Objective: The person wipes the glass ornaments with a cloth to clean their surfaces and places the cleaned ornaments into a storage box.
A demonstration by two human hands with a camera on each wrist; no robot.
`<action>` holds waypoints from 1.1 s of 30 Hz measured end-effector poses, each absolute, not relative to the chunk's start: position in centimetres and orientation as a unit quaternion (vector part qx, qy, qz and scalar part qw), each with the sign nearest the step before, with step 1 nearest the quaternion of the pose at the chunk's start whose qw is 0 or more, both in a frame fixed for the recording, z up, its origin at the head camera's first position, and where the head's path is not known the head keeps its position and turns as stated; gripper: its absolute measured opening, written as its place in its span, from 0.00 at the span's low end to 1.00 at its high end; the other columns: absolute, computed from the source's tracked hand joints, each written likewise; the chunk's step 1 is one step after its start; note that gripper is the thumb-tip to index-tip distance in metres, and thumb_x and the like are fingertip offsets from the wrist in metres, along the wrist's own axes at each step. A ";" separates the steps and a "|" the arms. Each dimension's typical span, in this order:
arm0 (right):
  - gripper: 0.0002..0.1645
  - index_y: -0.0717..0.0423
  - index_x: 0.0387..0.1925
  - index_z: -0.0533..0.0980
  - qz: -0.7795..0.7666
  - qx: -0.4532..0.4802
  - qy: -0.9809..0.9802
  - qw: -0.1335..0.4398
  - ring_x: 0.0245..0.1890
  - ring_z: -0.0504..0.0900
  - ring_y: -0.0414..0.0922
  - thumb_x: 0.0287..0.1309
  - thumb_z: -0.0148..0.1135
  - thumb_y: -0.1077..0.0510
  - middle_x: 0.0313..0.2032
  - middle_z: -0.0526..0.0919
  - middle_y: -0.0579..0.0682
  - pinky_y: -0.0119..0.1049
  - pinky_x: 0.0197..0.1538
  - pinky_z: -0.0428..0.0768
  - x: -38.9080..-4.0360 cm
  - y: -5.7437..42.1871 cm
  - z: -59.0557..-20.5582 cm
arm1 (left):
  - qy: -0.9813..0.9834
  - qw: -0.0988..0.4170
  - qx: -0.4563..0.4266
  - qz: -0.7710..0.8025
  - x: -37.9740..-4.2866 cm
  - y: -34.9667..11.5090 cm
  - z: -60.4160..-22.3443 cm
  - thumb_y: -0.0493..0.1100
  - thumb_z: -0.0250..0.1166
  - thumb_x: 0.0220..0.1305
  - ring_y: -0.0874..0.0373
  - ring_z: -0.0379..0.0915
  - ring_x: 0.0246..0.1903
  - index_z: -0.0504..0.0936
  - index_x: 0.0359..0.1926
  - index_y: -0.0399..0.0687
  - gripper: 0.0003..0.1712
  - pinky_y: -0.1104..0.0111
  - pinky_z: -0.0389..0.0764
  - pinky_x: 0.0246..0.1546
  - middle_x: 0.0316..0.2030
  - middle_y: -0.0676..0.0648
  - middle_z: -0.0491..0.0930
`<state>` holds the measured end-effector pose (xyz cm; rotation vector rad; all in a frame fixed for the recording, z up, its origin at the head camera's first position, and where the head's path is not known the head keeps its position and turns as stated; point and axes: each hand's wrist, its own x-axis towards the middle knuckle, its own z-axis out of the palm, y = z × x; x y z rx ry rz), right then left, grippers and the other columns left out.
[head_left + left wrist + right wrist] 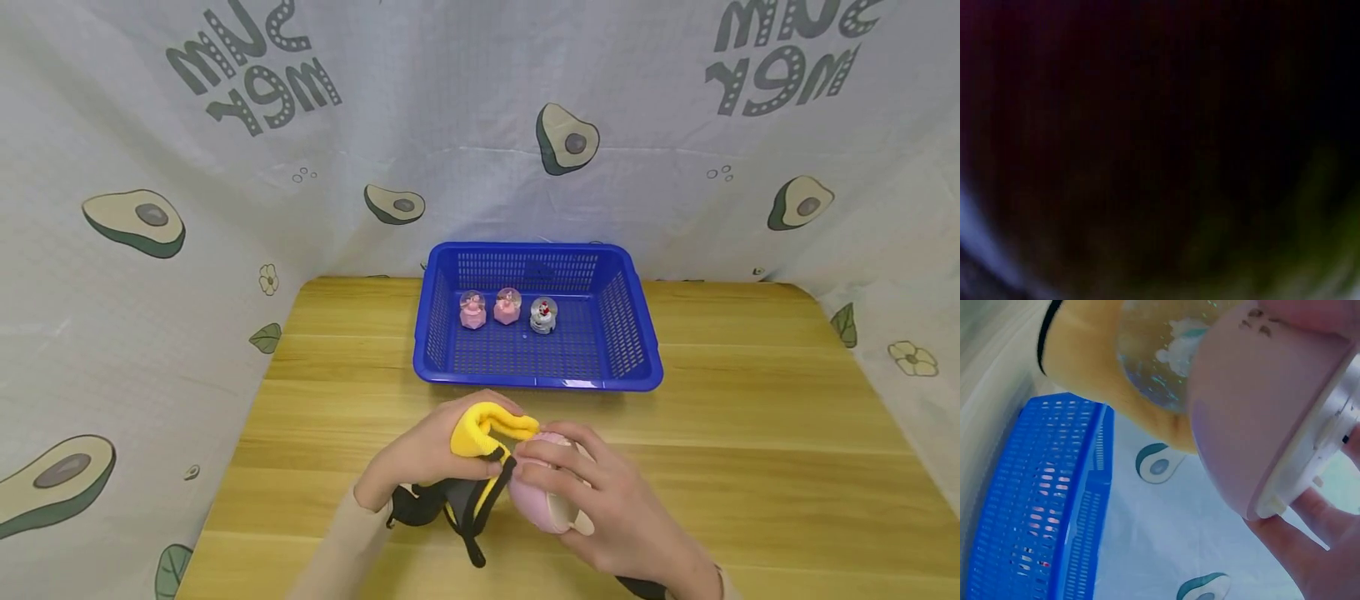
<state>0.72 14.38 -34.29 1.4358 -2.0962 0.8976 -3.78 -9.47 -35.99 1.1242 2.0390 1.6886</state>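
My left hand [420,446] grips a black cloth pouch with a yellow lining [474,432], its mouth held open towards the right. A black strap end hangs from the pouch over the table. My right hand [626,504] holds a pink snow globe [531,502] by its base, tipped on its side. In the right wrist view the clear dome [1160,359] of the globe lies against the yellow cloth [1088,359], at the pouch's mouth. How far the dome is inside cannot be told. The left wrist view is almost wholly dark.
Behind the hands, a blue plastic basket [540,382] stands on the wooden table [750,433]. Inside it are two small pink snow globes [472,312] and a small silver-white one [543,317]. A white cloth with avocado prints [465,125] hangs around the table's back and sides.
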 end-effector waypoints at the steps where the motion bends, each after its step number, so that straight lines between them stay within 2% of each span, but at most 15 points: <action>1: 0.46 0.57 0.52 0.76 0.319 0.523 -0.760 0.216 0.52 0.71 0.58 0.17 0.78 0.60 0.55 0.76 0.54 0.41 0.56 0.73 0.8 14.4 -34.3 | 0.697 0.152 0.383 0.587 -3.9 -9.5 -36.1 0.36 0.69 0.52 0.58 0.72 0.50 0.72 0.57 0.42 0.30 0.64 0.74 0.51 0.53 0.47 0.76; 3: 0.48 0.57 0.52 0.76 0.313 0.526 -0.763 0.207 0.52 0.71 0.57 0.15 0.79 0.59 0.55 0.76 0.54 0.41 0.54 0.75 0.8 14.5 -34.2 | 0.688 0.176 0.378 0.594 -4.0 -9.5 -36.2 0.36 0.68 0.53 0.58 0.72 0.48 0.72 0.57 0.41 0.29 0.64 0.76 0.49 0.51 0.47 0.76; 5: 0.46 0.58 0.52 0.76 0.323 0.524 -0.762 0.200 0.52 0.71 0.56 0.20 0.79 0.57 0.55 0.76 0.54 0.39 0.55 0.74 0.7 14.7 -34.1 | 0.682 0.187 0.374 0.600 -4.1 -9.4 -36.5 0.37 0.67 0.54 0.58 0.73 0.46 0.72 0.57 0.40 0.28 0.65 0.76 0.48 0.51 0.47 0.77; 10: 0.37 0.62 0.53 0.74 0.378 0.494 -0.761 0.184 0.52 0.72 0.52 0.44 0.73 0.46 0.52 0.76 0.57 0.31 0.60 0.67 0.2 15.3 -34.4 | 0.677 0.154 0.389 0.606 -3.8 -9.0 -36.9 0.36 0.66 0.55 0.57 0.71 0.49 0.72 0.57 0.41 0.27 0.64 0.75 0.51 0.53 0.46 0.75; 13: 0.40 0.63 0.53 0.74 0.408 0.460 -0.769 0.176 0.52 0.73 0.48 0.46 0.71 0.40 0.52 0.75 0.58 0.27 0.58 0.68 0.0 15.7 -35.0 | 0.689 0.112 0.409 0.588 -3.6 -8.8 -36.7 0.36 0.67 0.53 0.56 0.70 0.53 0.72 0.56 0.42 0.28 0.63 0.74 0.53 0.54 0.46 0.74; 17: 0.45 0.63 0.55 0.72 0.460 0.409 -0.776 0.140 0.53 0.73 0.46 0.38 0.78 0.44 0.53 0.74 0.59 0.27 0.53 0.73 0.0 16.1 -35.9 | 0.727 0.056 0.417 0.543 -2.9 -8.6 -35.9 0.37 0.71 0.48 0.57 0.69 0.55 0.73 0.56 0.46 0.32 0.63 0.73 0.53 0.56 0.48 0.72; 20: 0.48 0.63 0.56 0.71 0.506 0.370 -0.772 0.109 0.55 0.72 0.44 0.31 0.83 0.53 0.54 0.72 0.59 0.30 0.47 0.78 0.1 16.2 -36.2 | 0.765 0.024 0.408 0.497 -2.2 -8.4 -35.3 0.39 0.73 0.42 0.58 0.66 0.57 0.73 0.57 0.49 0.36 0.63 0.71 0.54 0.58 0.51 0.70; 25: 0.49 0.63 0.57 0.70 0.571 0.303 -0.760 0.059 0.54 0.71 0.44 0.25 0.81 0.68 0.55 0.69 0.57 0.37 0.42 0.82 0.2 16.3 -36.5 | 0.809 -0.070 0.420 0.406 -1.4 -8.1 -34.9 0.43 0.76 0.34 0.54 0.61 0.62 0.73 0.58 0.49 0.43 0.60 0.66 0.60 0.60 0.51 0.68; 27: 0.48 0.64 0.58 0.70 0.599 0.279 -0.750 0.038 0.52 0.72 0.43 0.27 0.78 0.71 0.55 0.69 0.55 0.37 0.42 0.82 0.2 16.3 -36.6 | 0.817 -0.116 0.429 0.368 -1.1 -7.9 -35.0 0.46 0.78 0.33 0.51 0.61 0.62 0.73 0.58 0.49 0.45 0.59 0.64 0.62 0.60 0.49 0.68; 30: 0.43 0.63 0.59 0.69 0.643 0.229 -0.731 -0.013 0.49 0.76 0.43 0.34 0.72 0.74 0.55 0.70 0.53 0.39 0.41 0.82 0.2 16.4 -36.6 | 0.823 -0.180 0.440 0.311 -0.8 -7.6 -35.2 0.53 0.80 0.32 0.46 0.62 0.62 0.73 0.57 0.48 0.47 0.56 0.62 0.63 0.59 0.47 0.70; 33: 0.36 0.56 0.59 0.71 0.687 0.167 -0.704 -0.073 0.44 0.79 0.45 0.43 0.65 0.72 0.54 0.73 0.50 0.40 0.38 0.82 0.1 16.4 -36.6 | 0.823 -0.221 0.441 0.280 -0.6 -7.3 -35.5 0.57 0.79 0.35 0.44 0.62 0.62 0.74 0.56 0.49 0.45 0.54 0.61 0.63 0.59 0.47 0.70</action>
